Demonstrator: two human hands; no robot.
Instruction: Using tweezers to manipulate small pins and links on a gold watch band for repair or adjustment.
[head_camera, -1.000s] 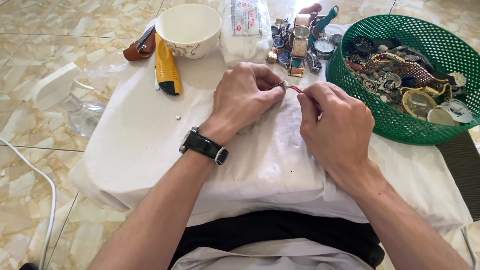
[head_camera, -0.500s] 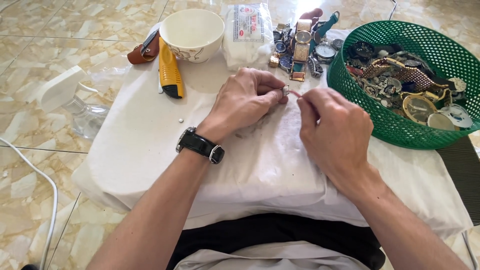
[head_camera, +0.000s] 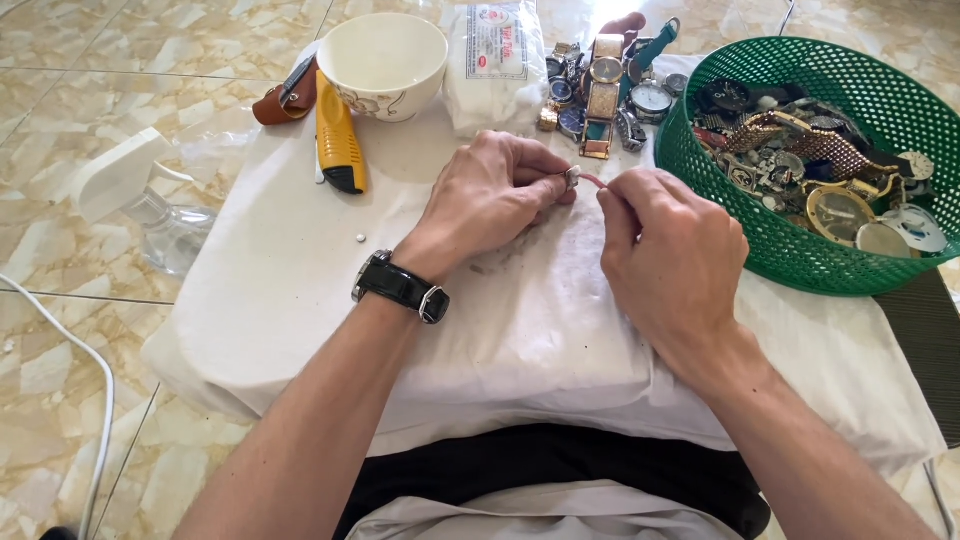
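Between my two hands, just above the white cloth (head_camera: 300, 300) that covers the counter, sits the small metal piece (head_camera: 571, 178) I am working on. My left hand (head_camera: 495, 195) pinches it at the fingertips, closed tight on it, while my right hand (head_camera: 670, 265) is closed on a thin pink stick (head_camera: 592, 181) whose tip touches the piece. Compared with a second ago, my hands have barely shifted: they stay close together, fingertips nearly meeting, and the stick's tip remains against the piece. What has changed is slight: my left hand has turned a little and my head has moved, so everything sits a touch differently in view. I judge from this that I am midway through a slow rubbing or cleaning stroke on the piece, not starting or ending one.

On my left wrist is a black-strapped wristwatch (head_camera: 400, 287). Beyond my left hand lie a yellow utility knife (head_camera: 338, 145), a white bowl (head_camera: 382, 62) and a brown leather pouch (head_camera: 285, 98). Straight ahead of my fingertips stands a white packet (head_camera: 495, 65), and just beyond that a cluster of watches (head_camera: 605, 95). To the far side of my right hand sits a green plastic basket (head_camera: 740, 215) heaped with watch parts. Off the cloth, well left of my left hand, a clear spray bottle (head_camera: 150, 205) lies on the tiled floor (head_camera: 60, 70).
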